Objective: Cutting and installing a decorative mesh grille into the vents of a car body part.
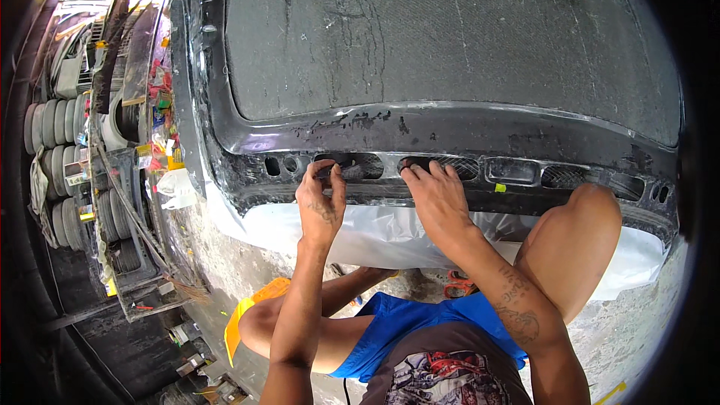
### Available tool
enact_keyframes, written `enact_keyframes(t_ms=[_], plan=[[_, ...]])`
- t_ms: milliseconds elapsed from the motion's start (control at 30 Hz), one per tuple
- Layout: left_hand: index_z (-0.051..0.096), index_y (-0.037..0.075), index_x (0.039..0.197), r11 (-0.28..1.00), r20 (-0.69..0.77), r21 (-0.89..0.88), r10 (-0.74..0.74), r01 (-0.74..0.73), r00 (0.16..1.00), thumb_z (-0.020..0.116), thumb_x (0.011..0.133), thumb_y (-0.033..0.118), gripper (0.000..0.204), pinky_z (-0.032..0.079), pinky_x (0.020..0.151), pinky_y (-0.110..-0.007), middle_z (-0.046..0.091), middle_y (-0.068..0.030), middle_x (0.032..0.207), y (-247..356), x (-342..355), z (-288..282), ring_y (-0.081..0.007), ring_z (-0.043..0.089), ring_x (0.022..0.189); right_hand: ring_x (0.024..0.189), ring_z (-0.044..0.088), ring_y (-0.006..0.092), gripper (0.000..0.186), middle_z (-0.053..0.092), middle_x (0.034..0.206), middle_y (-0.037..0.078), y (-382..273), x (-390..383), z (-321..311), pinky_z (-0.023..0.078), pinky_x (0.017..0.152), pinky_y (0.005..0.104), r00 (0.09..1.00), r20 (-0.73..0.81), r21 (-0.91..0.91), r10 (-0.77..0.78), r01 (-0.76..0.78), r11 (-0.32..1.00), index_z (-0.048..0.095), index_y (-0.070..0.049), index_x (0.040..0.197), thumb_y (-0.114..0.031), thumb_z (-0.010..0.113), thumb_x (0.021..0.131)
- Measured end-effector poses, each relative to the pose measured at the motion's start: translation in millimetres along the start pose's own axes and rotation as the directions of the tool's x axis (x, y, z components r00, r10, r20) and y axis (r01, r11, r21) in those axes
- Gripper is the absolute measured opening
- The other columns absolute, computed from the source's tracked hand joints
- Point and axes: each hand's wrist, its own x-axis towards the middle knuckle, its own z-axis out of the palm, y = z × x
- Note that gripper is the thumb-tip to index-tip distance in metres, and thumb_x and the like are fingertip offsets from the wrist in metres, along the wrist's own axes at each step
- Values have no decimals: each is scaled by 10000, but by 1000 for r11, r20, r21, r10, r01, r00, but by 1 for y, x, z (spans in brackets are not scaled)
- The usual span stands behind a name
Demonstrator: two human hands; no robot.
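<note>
A large black car panel (pixel 450 45) with a woven, carbon-fibre-like surface lies in front of me, its near edge cut with a row of oblong openings. My left hand (pixel 321 199) is at the left opening (pixel 369 166), thumb and fingertips drawn together around something dark that I cannot make out. Beside it, my right hand (pixel 437 199) has its fingers bent over the rim of the middle opening (pixel 469 169). What its fingertips grip is hidden in the dark slot. A small bright green piece (pixel 500 187) sits on the edge right of that hand.
White plastic sheeting (pixel 360 236) spreads beneath the panel's near edge. Orange-handled scissors (pixel 457 285) lie on the floor near my legs, and a yellow-orange flat piece (pixel 238 330) is beside my left knee. Tyres (pixel 67 120) and a cluttered rack (pixel 124 180) stand to the left.
</note>
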Motion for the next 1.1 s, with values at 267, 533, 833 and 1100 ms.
enact_keyframes(t_ms=[267, 533, 833, 1100], plan=[[606, -49, 1069, 996, 6, -86, -29, 30, 1000, 634, 1003, 13, 95, 507, 532, -293, 655, -113, 793, -14, -8, 4, -163, 661, 612, 1119, 614, 297, 353, 683, 1232, 117, -1, -1, -7, 473, 993, 436, 1000, 8, 23, -2, 1, 1000, 643, -5, 1225, -33, 622, 873], [501, 2, 1137, 995, 23, -24, 101, -100, 995, 639, 978, -38, 214, 552, 533, -327, 679, -190, 1019, -24, -10, 2, -245, 688, 671, 1201, 583, 343, 466, 630, 1357, 171, -18, -10, -25, 447, 1108, 452, 1000, -1, 86, 17, -17, 996, 610, 57, 1328, -28, 601, 870], [640, -55, 1092, 996, -38, -38, 76, -78, 996, 653, 1016, 77, 153, 565, 649, -300, 696, -143, 862, -12, -5, 6, -173, 689, 702, 1308, 571, 378, 497, 617, 1390, 267, -63, 35, 33, 412, 1158, 456, 937, 23, -245, -348, 343, 907, 583, 112, 1363, -135, 555, 933], [639, -30, 1109, 1000, -42, -14, -13, 13, 999, 628, 1035, 86, 137, 498, 577, -280, 708, -127, 844, -7, -4, -5, -115, 610, 630, 1100, 663, 327, 388, 713, 1184, 245, -77, 55, 30, 483, 1045, 424, 963, 63, -289, -261, 268, 919, 653, 106, 1204, -119, 589, 894]])
